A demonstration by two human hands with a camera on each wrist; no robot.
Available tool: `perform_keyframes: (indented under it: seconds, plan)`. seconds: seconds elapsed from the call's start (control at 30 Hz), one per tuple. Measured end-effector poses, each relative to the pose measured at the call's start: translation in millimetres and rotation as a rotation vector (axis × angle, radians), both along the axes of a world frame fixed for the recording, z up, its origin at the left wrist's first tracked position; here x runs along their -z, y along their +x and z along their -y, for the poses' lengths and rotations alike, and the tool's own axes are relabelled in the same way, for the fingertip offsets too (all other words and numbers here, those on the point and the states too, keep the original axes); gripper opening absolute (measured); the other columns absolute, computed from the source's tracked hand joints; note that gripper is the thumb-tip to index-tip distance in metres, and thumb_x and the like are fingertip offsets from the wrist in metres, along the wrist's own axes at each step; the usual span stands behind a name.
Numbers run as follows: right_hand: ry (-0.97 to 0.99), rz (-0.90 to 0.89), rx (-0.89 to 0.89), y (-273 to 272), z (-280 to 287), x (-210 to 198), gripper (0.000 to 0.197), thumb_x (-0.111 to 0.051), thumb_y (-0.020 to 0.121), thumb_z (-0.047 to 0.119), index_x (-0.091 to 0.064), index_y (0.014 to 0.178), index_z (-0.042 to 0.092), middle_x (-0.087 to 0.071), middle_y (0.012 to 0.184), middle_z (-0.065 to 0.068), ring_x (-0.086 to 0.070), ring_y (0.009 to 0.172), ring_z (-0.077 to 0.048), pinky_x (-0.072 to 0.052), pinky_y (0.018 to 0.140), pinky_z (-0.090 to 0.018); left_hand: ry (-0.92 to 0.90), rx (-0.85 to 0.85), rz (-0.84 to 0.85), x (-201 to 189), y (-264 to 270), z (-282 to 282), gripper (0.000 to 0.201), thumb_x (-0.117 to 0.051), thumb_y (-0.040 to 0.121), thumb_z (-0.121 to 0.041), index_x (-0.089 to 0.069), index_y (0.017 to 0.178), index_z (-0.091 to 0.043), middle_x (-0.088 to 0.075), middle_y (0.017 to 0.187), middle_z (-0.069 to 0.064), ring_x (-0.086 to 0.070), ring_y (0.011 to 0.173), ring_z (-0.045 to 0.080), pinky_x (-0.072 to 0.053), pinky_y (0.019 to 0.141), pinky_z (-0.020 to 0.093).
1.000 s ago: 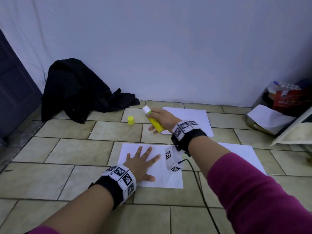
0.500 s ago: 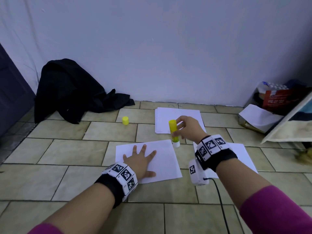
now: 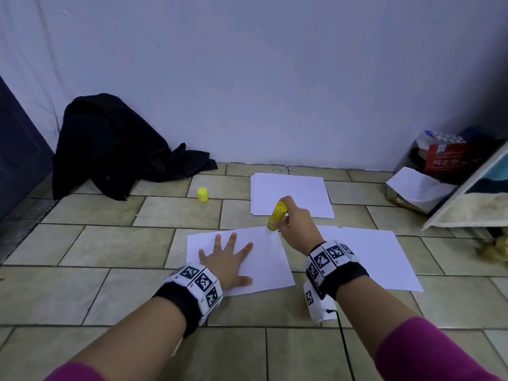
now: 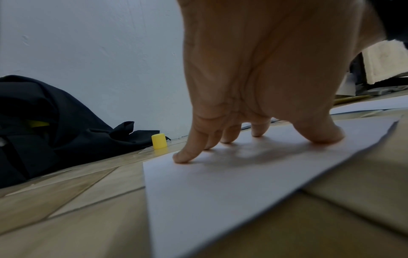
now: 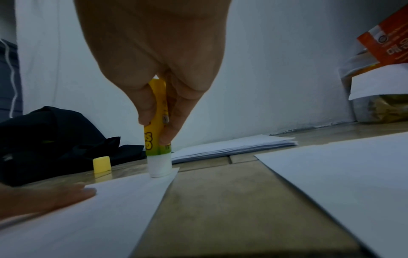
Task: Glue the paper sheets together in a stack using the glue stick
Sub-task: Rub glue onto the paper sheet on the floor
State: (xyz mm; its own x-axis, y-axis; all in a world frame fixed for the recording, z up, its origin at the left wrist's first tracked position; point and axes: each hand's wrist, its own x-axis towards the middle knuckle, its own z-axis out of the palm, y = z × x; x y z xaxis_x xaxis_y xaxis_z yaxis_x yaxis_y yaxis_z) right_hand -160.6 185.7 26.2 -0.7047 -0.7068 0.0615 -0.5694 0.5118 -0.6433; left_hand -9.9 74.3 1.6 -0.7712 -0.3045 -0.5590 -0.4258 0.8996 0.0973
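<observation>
A white paper sheet [image 3: 264, 259] lies on the tiled floor in front of me. My left hand [image 3: 225, 257] presses flat on it with fingers spread [image 4: 181, 157]. My right hand [image 3: 295, 225] grips the uncapped yellow glue stick [image 3: 276, 214] upright, and its white glue tip [image 5: 159, 167] touches the sheet's far right corner [image 5: 170, 172]. A second single sheet [image 3: 384, 257] lies to the right. A stack of sheets [image 3: 291, 193] sits farther back near the wall. The yellow cap [image 3: 202, 194] stands on the floor to the left.
A black garment [image 3: 115, 149] is heaped against the wall at back left. Bags and a red packet [image 3: 450, 158] crowd the right corner, with a leaning board [image 3: 472, 204]. A dark door [image 3: 16, 149] is at far left. A black cable [image 3: 343, 342] trails from my right wrist.
My right hand brought the glue stick from near the back stack, turned it tip-down and lowered it onto the sheet's far right corner. The left hand stayed pressed on the sheet.
</observation>
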Motion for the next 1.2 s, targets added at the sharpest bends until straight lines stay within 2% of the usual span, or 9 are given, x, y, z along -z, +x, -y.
perform_keyframes:
  seconds: [0.1,0.23,0.37,0.43,0.63,0.77,0.87,1.07,1.2]
  plan:
    - [0.053,-0.004,-0.029,7,-11,-1,0.026,-0.056,0.089,0.002,-0.044,0.107,0.017,-0.052,0.07,0.007,-0.053,0.064,-0.016,-0.046,0.06,-0.032,0.005,0.003,-0.002,1,0,0,0.085,-0.046,0.091,-0.061,0.011,0.15,-0.04,0.023,0.158,0.002,0.018,0.145,0.034,-0.01,0.112,0.064]
    - [0.098,-0.003,-0.1,18,-34,-2,0.029,-0.057,0.088,0.004,-0.043,0.106,0.022,-0.063,0.084,-0.004,-0.06,0.076,-0.024,-0.053,0.068,-0.04,0.016,0.007,-0.011,2,2,2,0.086,-0.046,0.09,-0.062,0.011,0.151,-0.039,0.023,0.159,0.002,0.018,0.145,0.034,-0.01,0.112,0.065]
    - [0.086,0.001,-0.16,30,-60,-3,0.027,-0.06,0.088,0.003,-0.046,0.105,0.019,-0.057,0.07,0.018,-0.059,0.066,-0.007,-0.045,0.058,-0.011,0.035,-0.008,-0.05,4,3,3,0.087,-0.048,0.09,-0.06,0.007,0.152,-0.035,0.022,0.159,0.0,0.017,0.146,0.033,-0.01,0.113,0.063]
    - [0.092,-0.005,-0.186,34,-70,-3,0.026,-0.061,0.087,0.003,-0.049,0.107,0.014,-0.056,0.069,0.021,-0.057,0.065,-0.003,-0.043,0.058,-0.009,0.043,-0.017,-0.08,4,4,4,0.085,-0.051,0.09,-0.059,-0.001,0.153,-0.031,0.019,0.16,-0.001,0.014,0.147,0.032,-0.012,0.113,0.063]
    - [0.134,0.052,-0.225,27,-82,-15,0.023,-0.066,0.085,0.009,-0.049,0.095,0.021,-0.063,0.074,0.013,-0.062,0.067,-0.004,-0.048,0.063,-0.013,0.004,0.043,-0.092,-2,4,9,0.07,-0.047,0.09,-0.061,-0.017,0.148,-0.034,0.005,0.161,0.002,0.001,0.147,0.032,-0.03,0.109,0.056]
    - [-0.125,0.131,-0.066,9,-84,-27,0.017,-0.071,0.082,0.008,-0.055,0.085,0.013,-0.072,0.081,0.0,-0.068,0.067,-0.015,-0.056,0.067,-0.031,-0.066,0.107,-0.069,-13,7,14,0.061,-0.034,0.094,-0.062,-0.022,0.147,-0.034,-0.013,0.157,0.007,-0.028,0.137,0.032,-0.038,0.103,0.042]
    - [-0.251,0.167,0.074,-2,-81,-33,0.017,-0.071,0.083,0.006,-0.055,0.087,0.01,-0.071,0.083,-0.006,-0.069,0.065,-0.026,-0.058,0.067,-0.034,-0.152,0.166,-0.038,-21,9,14,0.053,-0.033,0.099,-0.053,-0.023,0.147,-0.032,-0.031,0.145,0.009,-0.045,0.122,0.03,-0.041,0.094,0.037]
    - [-0.296,0.229,0.146,-7,-60,-29,0.017,-0.069,0.085,0.006,-0.054,0.093,0.004,-0.071,0.085,-0.012,-0.069,0.068,-0.03,-0.058,0.07,-0.043,-0.274,0.211,-0.052,-25,16,10,0.055,-0.049,0.095,-0.039,-0.032,0.142,-0.017,-0.036,0.136,0.01,-0.04,0.124,0.026,-0.043,0.088,0.035]
    - [-0.264,0.246,0.116,-1,-37,-26,0.018,-0.066,0.086,0.006,-0.05,0.095,0.005,-0.071,0.085,-0.009,-0.067,0.063,-0.009,-0.056,0.063,-0.023,-0.151,0.221,-0.145,-17,16,14,0.059,-0.054,0.092,-0.044,-0.035,0.136,-0.011,-0.032,0.14,0.007,-0.037,0.123,0.025,-0.045,0.091,0.037]
